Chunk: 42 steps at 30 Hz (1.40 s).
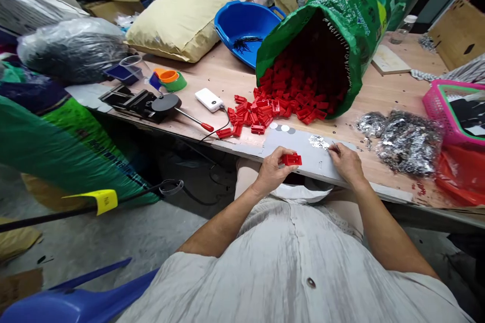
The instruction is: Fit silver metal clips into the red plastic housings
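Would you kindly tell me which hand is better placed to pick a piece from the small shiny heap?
Likely the right hand: it rests beside the shiny heap, while the left hand holds a red clip.

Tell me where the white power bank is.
Head view: the white power bank lies on the table, left of the spilled red plastic pieces, right of the orange cup.

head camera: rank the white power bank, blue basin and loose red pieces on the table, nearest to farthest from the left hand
From the left hand, which holds a red piece:
1. loose red pieces, just beyond it near the table edge.
2. white power bank, farther back, to the left.
3. blue basin, at the table's far side.
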Motion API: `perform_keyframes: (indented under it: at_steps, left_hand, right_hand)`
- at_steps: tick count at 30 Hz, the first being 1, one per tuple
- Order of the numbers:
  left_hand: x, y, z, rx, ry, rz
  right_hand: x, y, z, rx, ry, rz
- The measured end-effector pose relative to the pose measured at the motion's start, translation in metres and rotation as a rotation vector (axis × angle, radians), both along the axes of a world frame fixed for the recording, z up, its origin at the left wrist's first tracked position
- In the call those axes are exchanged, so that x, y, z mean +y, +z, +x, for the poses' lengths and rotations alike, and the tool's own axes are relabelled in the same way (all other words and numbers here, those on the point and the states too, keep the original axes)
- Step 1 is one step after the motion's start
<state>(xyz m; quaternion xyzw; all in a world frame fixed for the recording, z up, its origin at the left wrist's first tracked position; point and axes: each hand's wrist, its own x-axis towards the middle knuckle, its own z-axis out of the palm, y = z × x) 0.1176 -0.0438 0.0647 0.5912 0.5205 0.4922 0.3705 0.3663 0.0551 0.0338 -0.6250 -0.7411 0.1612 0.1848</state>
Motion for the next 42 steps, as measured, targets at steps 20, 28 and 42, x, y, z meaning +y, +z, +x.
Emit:
perform_keyframes:
  at_steps: [20,28,42]
  left_hand:
    - [0.033,-0.036,-0.001,0.233,0.107,-0.038]
    - [0.035,-0.045,0.005,0.124,0.075,-0.079]
    - [0.035,-0.050,0.002,-0.041,0.072,-0.150]
  right_hand:
    - [0.008,0.008,0.067,0.036,-0.203,0.144]
    - [0.043,0.022,0.108,-0.198,-0.228,0.134]
    - [0.053,0.019,0.120,-0.286,-0.048,-0.054]
